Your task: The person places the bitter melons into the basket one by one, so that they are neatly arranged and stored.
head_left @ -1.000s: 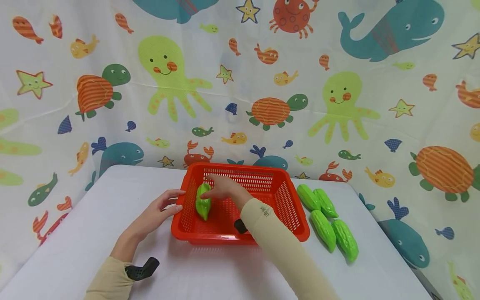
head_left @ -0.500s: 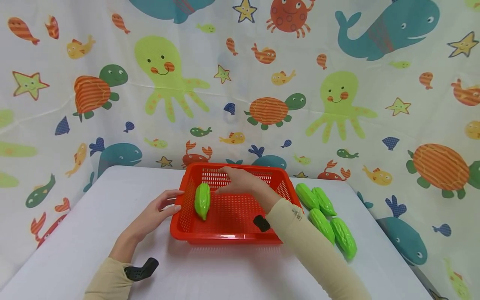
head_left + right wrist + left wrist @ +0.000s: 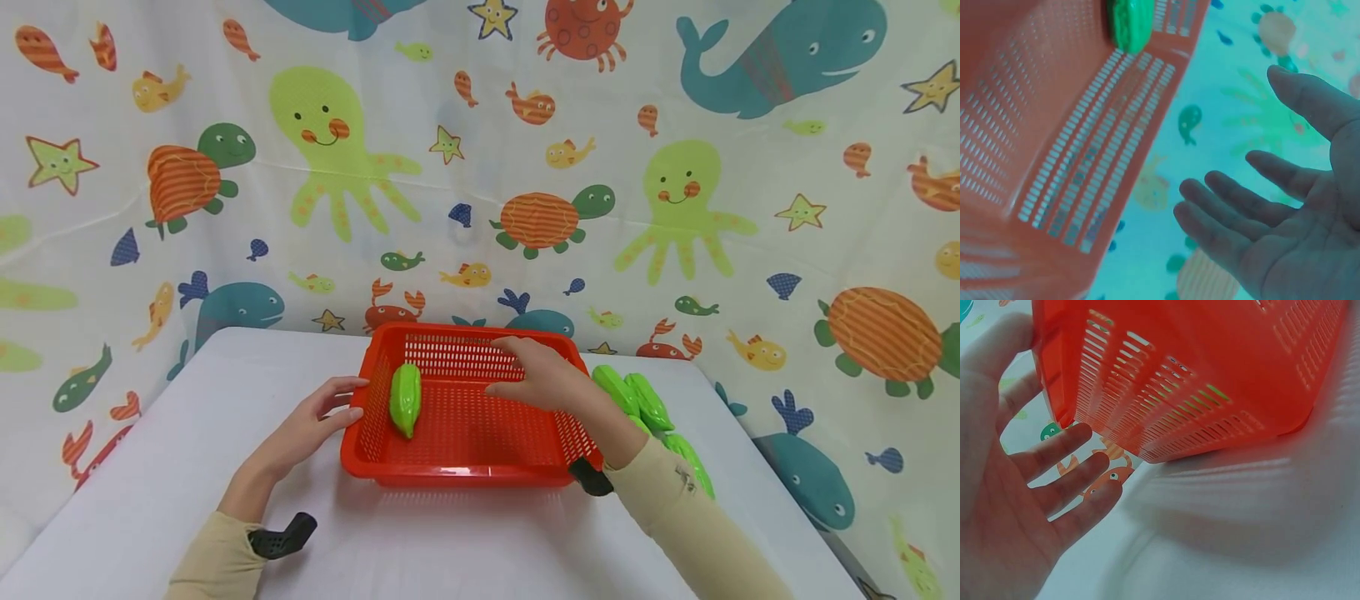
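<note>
A bright green, ridged bitter melon (image 3: 406,400) lies lengthwise against the left wall inside a red plastic basket (image 3: 465,473). My left hand (image 3: 309,423) touches the basket's left rim with thumb and fingertips; its other fingers reach out loosely beside the slotted wall in the left wrist view. Over the right half of the basket hovers my right hand (image 3: 543,379), thumb and fingers spread and holding nothing. The right wrist view shows that palm (image 3: 1297,262) bare, with the melon (image 3: 1131,25) away from it in the basket.
Several more bitter melons (image 3: 649,402) lie on the white table (image 3: 255,375) right of the basket, partly covered by my right forearm. A curtain (image 3: 450,100) printed with sea animals hangs behind the table.
My right hand has moved right, away from the melon at the basket's left side, leaving it lying there. The left hand has stayed at the rim.
</note>
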The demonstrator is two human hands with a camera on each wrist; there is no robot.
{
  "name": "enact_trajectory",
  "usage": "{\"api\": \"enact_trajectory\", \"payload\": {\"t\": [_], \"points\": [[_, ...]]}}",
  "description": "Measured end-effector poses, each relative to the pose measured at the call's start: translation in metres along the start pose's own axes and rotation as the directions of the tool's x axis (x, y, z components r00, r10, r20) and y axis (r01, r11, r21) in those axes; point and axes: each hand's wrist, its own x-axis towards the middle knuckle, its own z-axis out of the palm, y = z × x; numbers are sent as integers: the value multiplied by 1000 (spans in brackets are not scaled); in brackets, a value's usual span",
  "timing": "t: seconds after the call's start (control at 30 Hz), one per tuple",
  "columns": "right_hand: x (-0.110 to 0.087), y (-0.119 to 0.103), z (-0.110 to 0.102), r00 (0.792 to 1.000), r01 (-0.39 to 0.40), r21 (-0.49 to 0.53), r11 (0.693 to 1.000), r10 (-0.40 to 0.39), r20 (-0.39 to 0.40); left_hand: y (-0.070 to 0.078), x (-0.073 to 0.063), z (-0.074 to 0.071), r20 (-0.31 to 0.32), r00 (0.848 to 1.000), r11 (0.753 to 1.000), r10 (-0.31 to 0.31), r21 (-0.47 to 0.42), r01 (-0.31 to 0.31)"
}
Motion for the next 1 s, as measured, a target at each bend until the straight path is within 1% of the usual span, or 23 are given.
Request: {"api": "enact_trajectory", "payload": {"t": [0.07,0.1,0.2,0.27,0.4,0.5,0.73,0.9,1.0], "points": [[-13,10,-2,998,-7,35,999,9,-56,0,0,0,1,1000,1000,-3,1,3],[-19,16,-3,996,-24,57,998,29,-85,1,0,0,1,1000,1000,-3,2,3],[-40,36,-3,983,-52,129,990,73,-169,1,1,1,5,1000,1000,-3,-1,3],[-53,49,-3,973,-79,173,982,114,-199,1,2,1,7,1000,1000,-3,2,3],[-74,71,-5,959,-139,227,964,188,-211,1,1,0,7,1000,1000,-2,3,2],[-85,85,-6,950,-180,215,960,227,-215,1,1,-1,7,1000,1000,-6,1,6],[-93,112,-1,945,-168,164,972,206,-253,1,-1,-2,13,1000,1000,-6,-6,6],[-100,133,1,933,-236,104,966,255,-255,1,0,-1,16,1000,1000,-2,-5,3],[-106,147,0,924,-272,87,959,285,-256,1,0,-1,18,1000,1000,0,-5,0]]}}
